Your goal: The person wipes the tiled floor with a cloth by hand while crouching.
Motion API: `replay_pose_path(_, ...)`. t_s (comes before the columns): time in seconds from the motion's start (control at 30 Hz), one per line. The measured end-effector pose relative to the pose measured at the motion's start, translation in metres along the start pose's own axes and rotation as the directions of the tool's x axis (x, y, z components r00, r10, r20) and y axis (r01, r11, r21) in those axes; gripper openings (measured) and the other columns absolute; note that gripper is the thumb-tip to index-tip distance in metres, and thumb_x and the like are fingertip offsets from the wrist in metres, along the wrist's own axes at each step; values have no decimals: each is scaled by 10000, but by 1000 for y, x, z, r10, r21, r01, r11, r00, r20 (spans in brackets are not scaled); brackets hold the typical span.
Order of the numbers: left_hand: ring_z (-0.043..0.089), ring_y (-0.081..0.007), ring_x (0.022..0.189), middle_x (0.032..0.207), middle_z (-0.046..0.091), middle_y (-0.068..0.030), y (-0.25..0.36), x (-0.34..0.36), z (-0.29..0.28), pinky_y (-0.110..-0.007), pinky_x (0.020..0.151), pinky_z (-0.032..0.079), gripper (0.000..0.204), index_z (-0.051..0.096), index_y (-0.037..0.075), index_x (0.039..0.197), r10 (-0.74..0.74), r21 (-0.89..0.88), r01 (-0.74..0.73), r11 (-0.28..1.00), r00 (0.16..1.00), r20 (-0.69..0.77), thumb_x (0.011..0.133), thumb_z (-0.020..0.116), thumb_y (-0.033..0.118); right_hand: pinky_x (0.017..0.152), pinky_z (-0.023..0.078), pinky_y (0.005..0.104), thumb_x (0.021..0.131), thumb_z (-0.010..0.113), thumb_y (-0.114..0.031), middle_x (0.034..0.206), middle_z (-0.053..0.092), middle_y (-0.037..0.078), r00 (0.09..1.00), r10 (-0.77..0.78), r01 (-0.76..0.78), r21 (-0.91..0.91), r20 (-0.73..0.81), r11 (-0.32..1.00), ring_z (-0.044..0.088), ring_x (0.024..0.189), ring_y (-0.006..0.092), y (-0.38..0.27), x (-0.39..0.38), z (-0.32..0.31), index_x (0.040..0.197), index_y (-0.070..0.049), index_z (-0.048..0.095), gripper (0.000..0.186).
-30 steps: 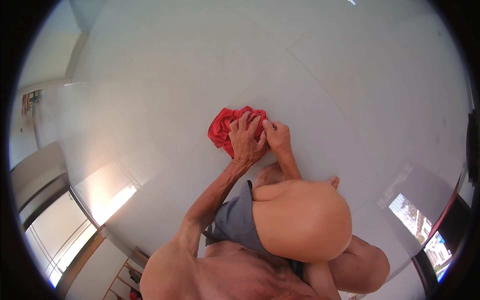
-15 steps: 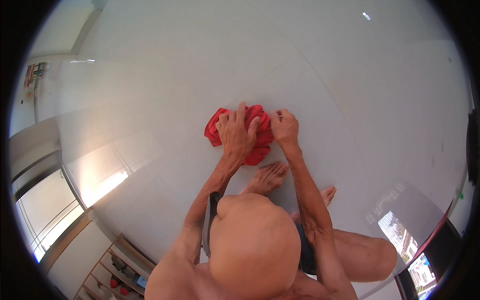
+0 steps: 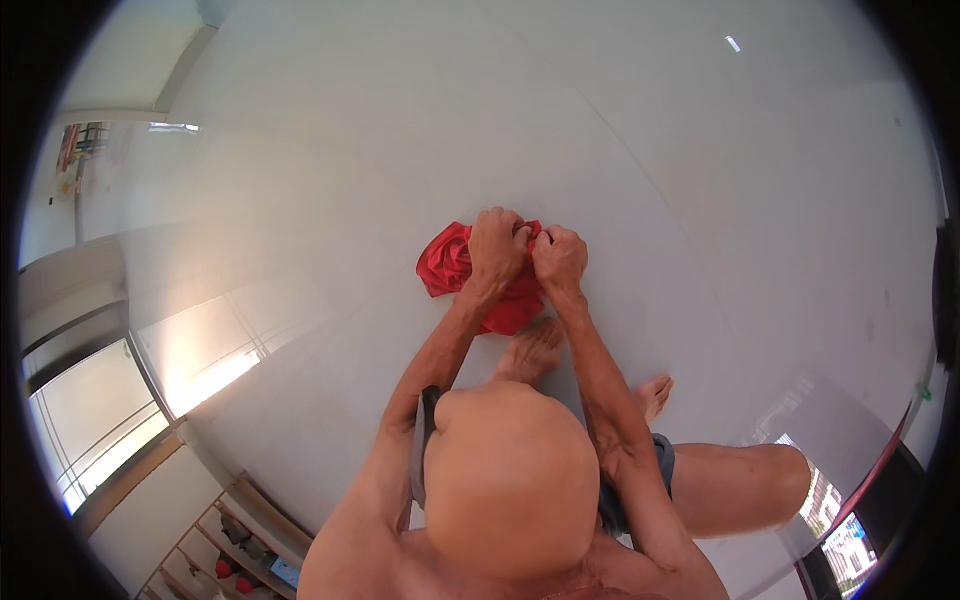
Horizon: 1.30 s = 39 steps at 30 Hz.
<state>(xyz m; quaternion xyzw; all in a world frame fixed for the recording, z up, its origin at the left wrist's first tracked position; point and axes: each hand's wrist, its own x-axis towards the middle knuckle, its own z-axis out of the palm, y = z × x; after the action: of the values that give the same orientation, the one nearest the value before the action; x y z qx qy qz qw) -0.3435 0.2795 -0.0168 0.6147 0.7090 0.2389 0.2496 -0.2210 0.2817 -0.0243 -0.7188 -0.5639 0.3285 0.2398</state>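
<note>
A crumpled red cloth [image 3: 445,262] lies on the pale glossy floor [image 3: 680,120] in front of my bare feet [image 3: 530,350]. My left hand [image 3: 498,250] is closed on the upper part of the cloth, fingers curled toward its far edge. Just to the right, my right hand [image 3: 560,258] grips the cloth's right edge with fingers bent. The two hands almost meet, and both hide part of the fabric. My raised bare knee [image 3: 510,480] fills the bottom middle between my forearms, beside grey shorts [image 3: 655,460].
A wooden rack [image 3: 215,550] holding red and dark items stands at the lower left. A bright glazed opening [image 3: 95,420] is on the left, and a dark-framed one [image 3: 845,545] at the lower right. My other bent leg [image 3: 740,480] extends to the right.
My hands have come closer together, the left one curling its fingers after being spread over the cloth. My legs have shifted, with the knee now more central and the other leg further out right.
</note>
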Motion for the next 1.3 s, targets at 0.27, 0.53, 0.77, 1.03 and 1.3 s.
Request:
replay_pose_path(0.27, 656, -353, 849, 920, 637, -110, 1, 6, 14, -466, 732, 516, 138, 702, 62, 887, -11, -50, 6, 999, 995, -103, 901, 716, 199, 725, 522, 570, 918, 614, -216, 840, 696, 279, 1000, 6, -6, 0, -7, 1000, 670, 809, 498, -4, 11, -7, 757, 6, 675, 282)
replay_pose_path(0.53, 670, -374, 866, 949, 674, -134, 4, 13, 17, -477, 749, 522, 160, 712, 66, 910, -10, -128, 7, 992, 1000, -21, 922, 689, 223, 739, 539, 557, 915, 606, -228, 901, 730, 244, 986, -84, 112, -202, 145, 973, 697, 844, 459, 6, 18, -15, 872, -8, 710, 247)
replay_pose_path(0.77, 691, -370, 908, 1017, 716, -157, 4, 9, 7, -471, 787, 536, 209, 733, 55, 996, -76, -88, 81, 993, 995, 59, 923, 704, 248, 718, 556, 531, 938, 582, -209, 870, 723, 208, 990, -70, 105, -304, 125, 947, 700, 818, 434, 5, 15, -10, 839, -45, 696, 223)
replay_pose_path(1.03, 712, -378, 817, 846, 733, -178, -1, 14, -3, -480, 726, 551, 245, 717, 50, 1040, -100, -189, 147, 971, 966, 237, 915, 722, 261, 641, 490, 537, 953, 605, -213, 748, 656, 225, 950, -310, 311, -205, 41, 928, 653, 721, 460, 13, 18, -6, 761, -21, 612, 271)
replay_pose_path(1.3, 706, -422, 836, 838, 728, -192, 3, 9, 16, -500, 710, 539, 253, 673, 48, 937, -107, -103, 113, 988, 992, 61, 910, 722, 295, 629, 481, 545, 948, 611, -223, 724, 647, 226, 948, -317, 315, -206, 27, 926, 645, 703, 464, 11, 21, -7, 730, -25, 602, 295)
